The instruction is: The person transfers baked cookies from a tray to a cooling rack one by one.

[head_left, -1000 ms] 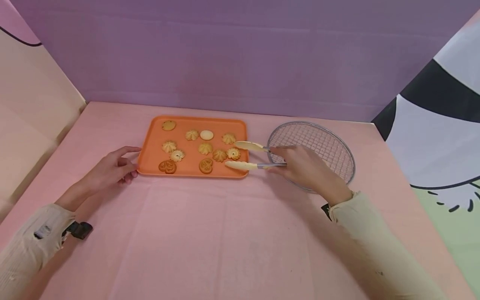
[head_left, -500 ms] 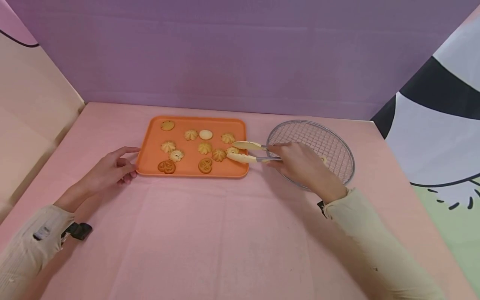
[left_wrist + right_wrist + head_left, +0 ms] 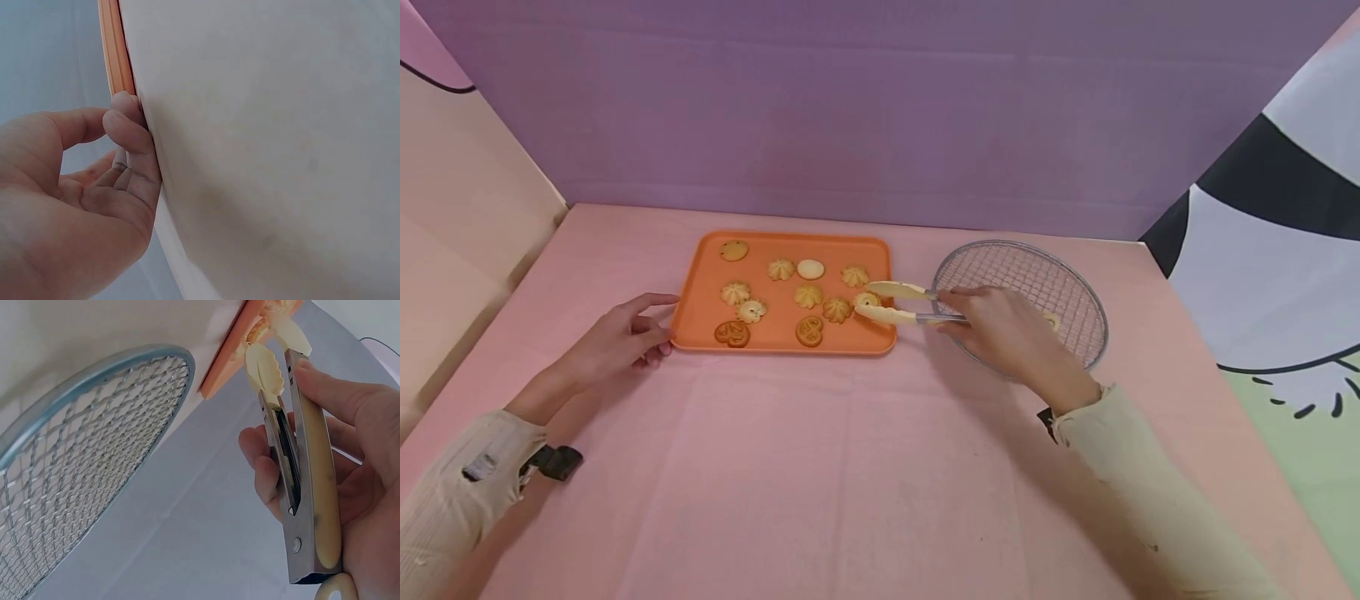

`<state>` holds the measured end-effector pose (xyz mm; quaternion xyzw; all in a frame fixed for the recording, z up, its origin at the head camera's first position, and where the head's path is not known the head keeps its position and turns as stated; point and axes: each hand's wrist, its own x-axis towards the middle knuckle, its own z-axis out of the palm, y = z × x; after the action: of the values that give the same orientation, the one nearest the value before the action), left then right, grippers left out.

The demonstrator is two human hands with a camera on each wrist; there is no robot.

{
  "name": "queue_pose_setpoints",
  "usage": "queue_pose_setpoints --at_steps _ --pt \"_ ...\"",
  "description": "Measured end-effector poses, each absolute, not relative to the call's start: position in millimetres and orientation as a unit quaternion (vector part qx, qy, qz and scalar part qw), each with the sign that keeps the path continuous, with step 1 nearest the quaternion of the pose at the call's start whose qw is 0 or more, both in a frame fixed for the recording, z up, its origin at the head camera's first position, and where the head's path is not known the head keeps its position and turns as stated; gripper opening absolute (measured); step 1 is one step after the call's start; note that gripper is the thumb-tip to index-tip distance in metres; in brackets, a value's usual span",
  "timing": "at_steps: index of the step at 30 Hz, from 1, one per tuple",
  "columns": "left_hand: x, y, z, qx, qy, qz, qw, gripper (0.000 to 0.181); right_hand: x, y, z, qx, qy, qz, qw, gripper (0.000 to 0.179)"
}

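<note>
My right hand (image 3: pixel 1003 333) holds food tongs (image 3: pixel 928 318) with cream scalloped tips and metal arms. Those tips stand either side of a ring-shaped piped cookie (image 3: pixel 867 301) near the right rim of the orange tray (image 3: pixel 760 351). In the right wrist view, the tongs (image 3: pixel 319 481) lie between thumb and fingers, arms slightly apart. My left hand (image 3: pixel 617 342) grips the tray's left edge near its front corner; in the left wrist view, thumb and curled fingers meet at the rim (image 3: pixel 115 56). Whether the tongs' tips touch the cookie is hard to tell.
Several other cookies lie on the tray, among them a pretzel-shaped one (image 3: pixel 809 332) and a pale oval one (image 3: pixel 810 269). Right of the tray is a round wire mesh rack (image 3: pixel 1000 258), partly under my right hand, with a small pale cookie (image 3: pixel 1051 319) on it.
The tongs' near tip has moved up toward the far tip, so the gap around the ring-shaped cookie has narrowed. My left hand stays at the tray's edge.
</note>
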<state>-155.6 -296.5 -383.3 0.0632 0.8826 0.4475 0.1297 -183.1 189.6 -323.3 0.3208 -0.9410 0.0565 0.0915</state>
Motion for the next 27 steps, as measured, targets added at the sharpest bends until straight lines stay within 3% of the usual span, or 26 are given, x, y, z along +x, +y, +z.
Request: queue_pose_setpoints --at_steps 27 --pt "-156.4 -296.8 -388.3 0.055 0.885 0.444 0.129 0.057 -165.7 221.0 -319.5 0.326 -0.927 0.057 0.177 0.043"
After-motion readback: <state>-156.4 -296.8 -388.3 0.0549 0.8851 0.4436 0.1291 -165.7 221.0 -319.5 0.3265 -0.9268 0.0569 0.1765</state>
